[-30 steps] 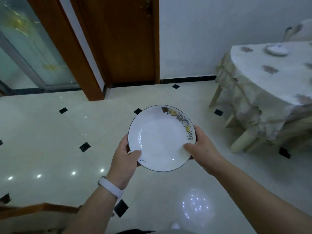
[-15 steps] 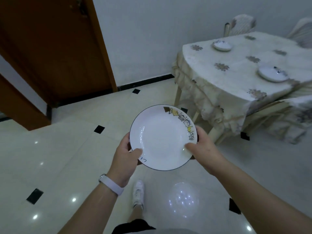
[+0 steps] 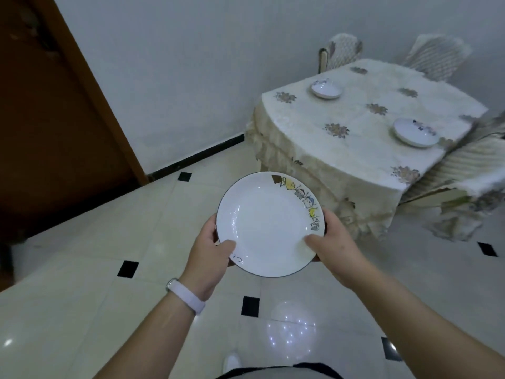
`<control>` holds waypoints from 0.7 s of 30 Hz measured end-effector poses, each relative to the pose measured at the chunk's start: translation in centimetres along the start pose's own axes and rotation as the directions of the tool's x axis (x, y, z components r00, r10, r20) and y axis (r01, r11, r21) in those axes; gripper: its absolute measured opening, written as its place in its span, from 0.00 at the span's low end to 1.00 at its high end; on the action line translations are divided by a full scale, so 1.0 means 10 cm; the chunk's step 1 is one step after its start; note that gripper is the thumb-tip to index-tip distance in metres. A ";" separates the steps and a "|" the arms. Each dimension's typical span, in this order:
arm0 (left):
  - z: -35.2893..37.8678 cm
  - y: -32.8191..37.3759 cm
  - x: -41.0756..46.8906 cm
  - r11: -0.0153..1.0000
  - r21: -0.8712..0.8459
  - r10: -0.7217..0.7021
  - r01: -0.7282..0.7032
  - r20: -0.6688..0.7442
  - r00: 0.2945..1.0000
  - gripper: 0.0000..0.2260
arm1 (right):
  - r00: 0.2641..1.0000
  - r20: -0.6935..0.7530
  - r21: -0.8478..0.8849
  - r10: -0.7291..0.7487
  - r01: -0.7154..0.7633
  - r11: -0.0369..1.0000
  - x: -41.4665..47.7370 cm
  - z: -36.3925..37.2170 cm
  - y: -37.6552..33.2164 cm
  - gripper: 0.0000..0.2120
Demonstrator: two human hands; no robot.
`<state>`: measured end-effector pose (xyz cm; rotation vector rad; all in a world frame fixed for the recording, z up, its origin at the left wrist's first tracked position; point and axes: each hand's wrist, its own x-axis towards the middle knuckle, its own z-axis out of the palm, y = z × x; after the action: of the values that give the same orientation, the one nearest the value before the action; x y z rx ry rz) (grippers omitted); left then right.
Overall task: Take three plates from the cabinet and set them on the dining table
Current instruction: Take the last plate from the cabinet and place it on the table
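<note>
Both hands [image 3: 207, 255] [image 3: 334, 251] grip a plate [image 3: 269, 224] above glossy tiles [image 3: 82, 310], cloth-covered table [image 3: 355, 138] ahead.

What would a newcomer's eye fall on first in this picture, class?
First, the white plate with a cartoon rim, held at centre over the tiled floor by the left hand and right hand. Next, the cloth-covered table at upper right, where two plates already sit: one far, one near.
</note>
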<state>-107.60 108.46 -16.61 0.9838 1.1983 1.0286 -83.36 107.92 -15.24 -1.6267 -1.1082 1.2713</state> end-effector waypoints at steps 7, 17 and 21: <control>0.14 0.10 0.82 0.999 0.025 -0.040 0.038 0.082 0.996 0.26 | 0.996 -0.080 0.074 0.034 -0.028 0.997 0.56 -0.12 -0.06 0.28; 0.69 0.19 2.18 0.991 0.100 -0.092 0.086 0.063 0.994 0.28 | 0.995 -0.056 0.191 0.078 -0.066 0.979 1.97 -0.55 -0.02 0.28; 1.07 0.36 2.81 0.985 0.120 -0.132 0.127 0.041 0.990 0.28 | 0.995 -0.024 0.200 0.093 -0.086 0.976 2.59 -0.89 -0.15 0.29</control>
<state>-95.25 136.02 -18.78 1.0026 1.2762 0.8348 -71.76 132.32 -19.85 -1.5556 -0.8653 1.3623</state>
